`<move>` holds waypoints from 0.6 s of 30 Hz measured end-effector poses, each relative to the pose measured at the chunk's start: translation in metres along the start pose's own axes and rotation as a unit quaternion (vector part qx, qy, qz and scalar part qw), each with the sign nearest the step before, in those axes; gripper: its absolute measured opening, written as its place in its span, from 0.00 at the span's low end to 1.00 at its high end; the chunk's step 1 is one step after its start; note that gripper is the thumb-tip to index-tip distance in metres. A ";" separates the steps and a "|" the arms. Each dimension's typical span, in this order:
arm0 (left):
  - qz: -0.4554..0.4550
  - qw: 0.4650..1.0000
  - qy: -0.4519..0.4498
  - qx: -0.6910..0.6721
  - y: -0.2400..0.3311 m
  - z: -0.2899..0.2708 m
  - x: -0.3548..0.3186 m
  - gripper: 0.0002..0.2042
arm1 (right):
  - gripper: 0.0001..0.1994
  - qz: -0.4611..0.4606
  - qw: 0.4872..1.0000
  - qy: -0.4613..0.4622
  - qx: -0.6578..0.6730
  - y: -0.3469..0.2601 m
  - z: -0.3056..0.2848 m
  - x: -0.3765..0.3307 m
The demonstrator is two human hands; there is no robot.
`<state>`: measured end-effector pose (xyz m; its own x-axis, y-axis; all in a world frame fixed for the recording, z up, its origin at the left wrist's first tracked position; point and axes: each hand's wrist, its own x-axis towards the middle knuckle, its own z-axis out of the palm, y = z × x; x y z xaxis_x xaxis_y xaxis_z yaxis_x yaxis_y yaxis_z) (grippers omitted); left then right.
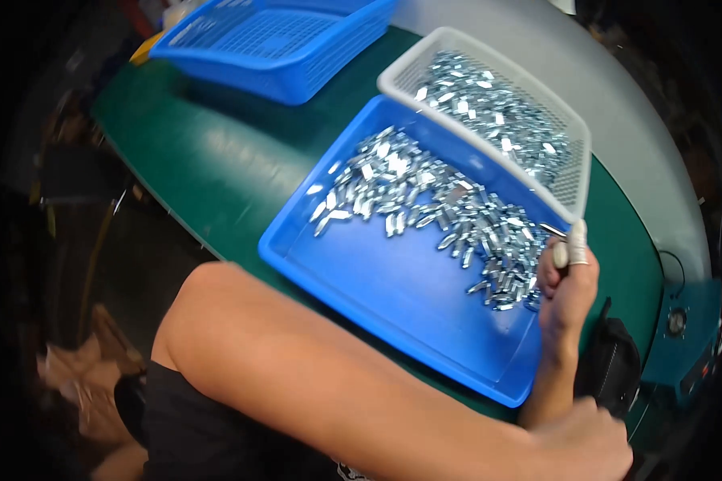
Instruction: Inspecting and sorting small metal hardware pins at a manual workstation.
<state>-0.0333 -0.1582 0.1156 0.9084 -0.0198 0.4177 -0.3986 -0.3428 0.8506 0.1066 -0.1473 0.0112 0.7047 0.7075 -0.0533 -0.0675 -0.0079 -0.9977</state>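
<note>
My right hand (568, 284) is at the right side of a blue tray (409, 341), with pale covers on the thumb and a finger. It is closed around a slim metal tool (552, 230), whose tip points at the tray's far right edge; its exact kind is hard to make out. Small shiny metal pieces (393, 172) lie in a band across the tray. Across the foreground stretches my left arm, ending in my left hand (586, 445), curled closed by my right forearm. What it holds, if anything, is hidden.
A white basket (489, 148) full of similar metal pieces rests against the tray's far side. Beyond, at the left, is a blue basket (273, 60) on the green table (168, 152). A black pouch (614, 365) and a teal box (686, 337) stand at the right.
</note>
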 end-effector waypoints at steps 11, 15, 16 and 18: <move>-0.178 0.979 -0.094 -0.040 -0.017 -0.058 -0.050 0.06 | 0.20 0.005 1.000 -0.023 -0.020 0.008 0.005 0.007; -0.160 0.974 0.102 0.125 -0.063 -0.078 -0.073 0.13 | 0.20 -0.022 0.999 -0.033 -0.004 0.001 0.003 0.005; -0.188 0.948 0.100 0.238 -0.094 -0.095 -0.076 0.14 | 0.21 -0.018 0.999 -0.029 -0.014 0.003 0.000 0.005; -0.193 0.866 0.143 0.439 -0.142 -0.128 -0.075 0.12 | 0.21 -0.019 0.999 -0.040 -0.006 0.009 -0.001 0.007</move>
<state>-0.0604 0.0120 0.0041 0.8337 0.4465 0.3251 0.2921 -0.8560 0.4267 0.1117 -0.1430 0.0022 0.6476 0.7619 -0.0120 -0.0328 0.0121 -0.9994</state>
